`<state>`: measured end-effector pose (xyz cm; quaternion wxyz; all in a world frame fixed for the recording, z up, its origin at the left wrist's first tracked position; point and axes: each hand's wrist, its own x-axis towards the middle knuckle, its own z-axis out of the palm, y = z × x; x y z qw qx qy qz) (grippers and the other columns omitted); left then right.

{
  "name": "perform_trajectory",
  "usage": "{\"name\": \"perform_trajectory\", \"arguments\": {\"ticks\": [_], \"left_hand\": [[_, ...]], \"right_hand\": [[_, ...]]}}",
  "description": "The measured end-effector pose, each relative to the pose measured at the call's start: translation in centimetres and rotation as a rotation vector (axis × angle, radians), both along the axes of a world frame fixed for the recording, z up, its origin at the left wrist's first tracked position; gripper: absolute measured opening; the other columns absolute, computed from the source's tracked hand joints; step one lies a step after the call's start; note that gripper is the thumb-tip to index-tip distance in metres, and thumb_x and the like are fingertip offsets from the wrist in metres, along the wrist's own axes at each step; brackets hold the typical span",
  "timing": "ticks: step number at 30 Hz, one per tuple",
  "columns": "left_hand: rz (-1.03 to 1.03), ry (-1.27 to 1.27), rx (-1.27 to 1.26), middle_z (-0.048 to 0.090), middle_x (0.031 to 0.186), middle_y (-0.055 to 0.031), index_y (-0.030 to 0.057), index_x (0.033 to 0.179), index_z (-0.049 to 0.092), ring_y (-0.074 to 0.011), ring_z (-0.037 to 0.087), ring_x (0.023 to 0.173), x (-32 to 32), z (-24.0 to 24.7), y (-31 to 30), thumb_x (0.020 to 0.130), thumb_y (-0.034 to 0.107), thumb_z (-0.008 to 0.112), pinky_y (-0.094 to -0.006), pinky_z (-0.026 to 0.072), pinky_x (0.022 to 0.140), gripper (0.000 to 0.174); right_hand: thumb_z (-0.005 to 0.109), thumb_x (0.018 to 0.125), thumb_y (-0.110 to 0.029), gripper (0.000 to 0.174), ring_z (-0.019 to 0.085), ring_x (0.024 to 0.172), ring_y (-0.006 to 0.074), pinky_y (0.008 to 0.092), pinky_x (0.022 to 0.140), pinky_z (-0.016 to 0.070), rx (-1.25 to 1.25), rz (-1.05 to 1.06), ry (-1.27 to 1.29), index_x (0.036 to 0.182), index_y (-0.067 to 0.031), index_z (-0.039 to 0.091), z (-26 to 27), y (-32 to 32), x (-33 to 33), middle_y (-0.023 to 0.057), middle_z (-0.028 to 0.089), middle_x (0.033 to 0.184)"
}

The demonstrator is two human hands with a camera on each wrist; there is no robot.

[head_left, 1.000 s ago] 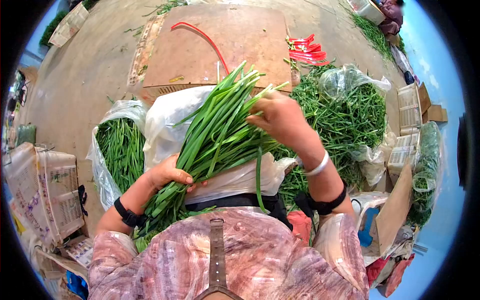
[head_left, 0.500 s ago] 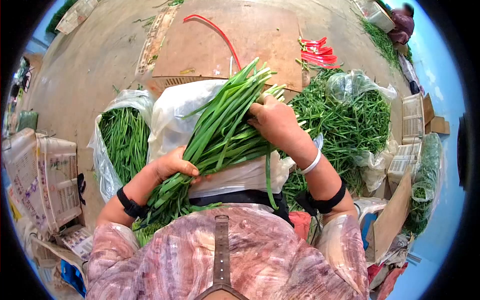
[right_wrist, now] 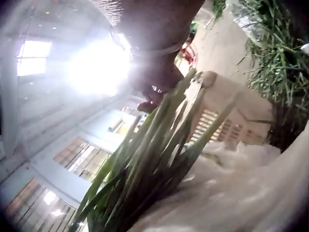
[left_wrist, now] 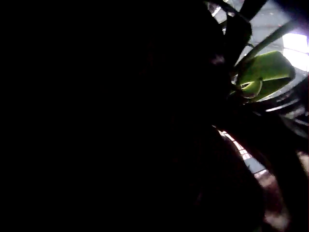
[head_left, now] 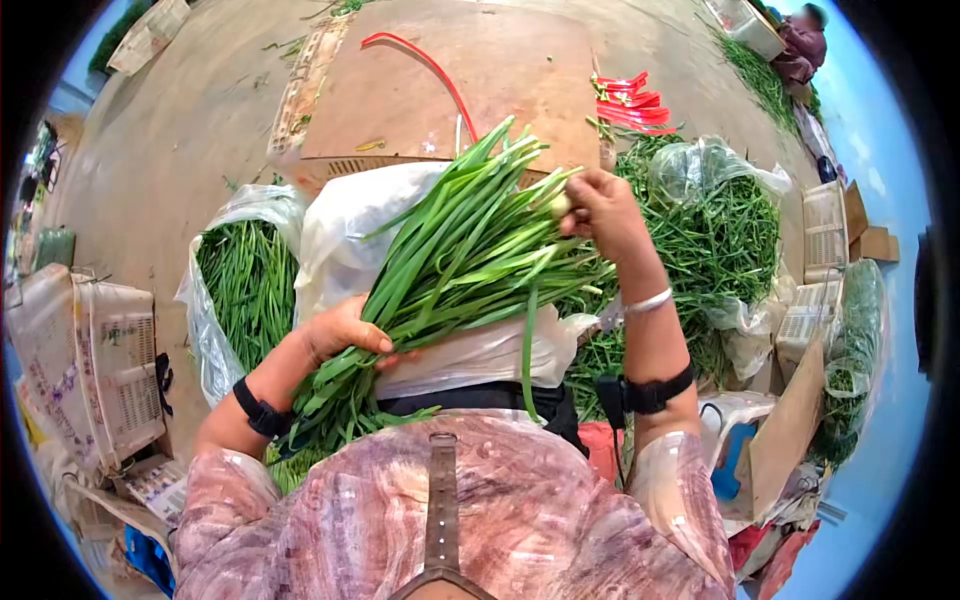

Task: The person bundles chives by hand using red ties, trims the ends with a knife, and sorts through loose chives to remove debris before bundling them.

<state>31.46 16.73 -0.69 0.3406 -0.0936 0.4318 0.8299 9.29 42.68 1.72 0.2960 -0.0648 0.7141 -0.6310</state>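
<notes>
Left hand (head_left: 345, 330) grips long green-leaved, pale-stemmed bundle (head_left: 450, 262); right hand (head_left: 610, 215) curls at stem ends (head_left: 550, 190), hold unclear. Likely sorting stalks; next move probably calls for evening ends.

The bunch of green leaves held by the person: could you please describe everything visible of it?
The bunch is loose: long, slender green leaves with paler stem ends. It slants over white plastic, stem ends toward the upper right of the head view; one leaf droops apart. The left grip is curled around its lower leafy part; the right grip is at the stem ends, whether pinching any is unclear.
</notes>
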Motion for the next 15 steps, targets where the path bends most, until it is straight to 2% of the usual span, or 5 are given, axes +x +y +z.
{"name": "perform_trajectory", "arguments": {"ticks": [1, 3, 9, 11, 15], "left_hand": [[0.003, 0.003, -0.001, 0.06, 0.087, -0.0175, -0.0033, 0.112, 0.048, -0.0176, 0.055, 0.058, 0.0, 0.1, 0.0, 0.06, 0.016, 0.073, -0.0277, 0.0443, 0.05, 0.061], [0.011, -0.014, -0.05, 0.06, 0.087, -0.0176, -0.0027, 0.113, 0.048, -0.0181, 0.055, 0.059, 0.2, 0.3, 0.1, 0.06, 0.015, 0.073, -0.0279, 0.0447, 0.05, 0.061], [-0.01, 0.003, -0.068, 0.061, 0.086, -0.0178, -0.0015, 0.116, 0.046, -0.0194, 0.056, 0.061, 0.1, -0.2, 0.1, 0.06, 0.014, 0.073, -0.029, 0.0452, 0.051, 0.064], [-0.009, 0.02, -0.049, 0.061, 0.086, -0.0171, -0.0005, 0.117, 0.046, -0.0194, 0.056, 0.061, 0.2, -0.3, 0.2, 0.061, 0.014, 0.074, -0.0294, 0.0453, 0.052, 0.064], [0.009, 0.029, -0.182, 0.063, 0.087, -0.0107, 0.0009, 0.117, 0.048, -0.0161, 0.058, 0.072, 0.8, 0.8, 0.2, 0.061, 0.019, 0.076, -0.0261, 0.0468, 0.063, 0.064]], "right_hand": [[0.052, 0.088, -0.012, 0.014, 0.057, 0.051, 0.01, 0.02, 0.038, 0.0391, -0.225, -0.196, -0.166, 0.085, 0.0008, 0.055, -3.9, 3.0, -3.5, 0.0061, 0.06, 0.07], [0.055, 0.088, -0.015, 0.017, 0.054, 0.051, 0.0082, 0.0186, 0.041, 0.0406, 0.318, -0.39, 0.225, 0.087, 0.002, 0.057, -4.4, 4.5, -4.8, 0.0054, 0.058, 0.068], [0.065, 0.082, -0.023, 0.038, 0.06, 0.058, 0.0087, 0.0168, 0.042, 0.0424, 0.176, 0.133, 0.178, 0.103, 0.0061, 0.053, 4.0, -2.6, 1.3, 0.0089, 0.063, 0.075], [0.07, 0.078, -0.017, 0.048, 0.06, 0.058, 0.0107, 0.0194, 0.043, 0.0424, 0.213, 0.131, 0.377, 0.111, 0.0082, 0.047, 0.2, -4.9, 2.4, 0.0089, 0.061, 0.074], [0.066, 0.076, -0.004, 0.045, 0.055, 0.051, 0.0109, 0.0189, 0.044, 0.0415, -0.033, 0.075, 0.017, 0.113, 0.0095, 0.045, 0.6, -4.7, 1.7, 0.0075, 0.059, 0.073]]}}
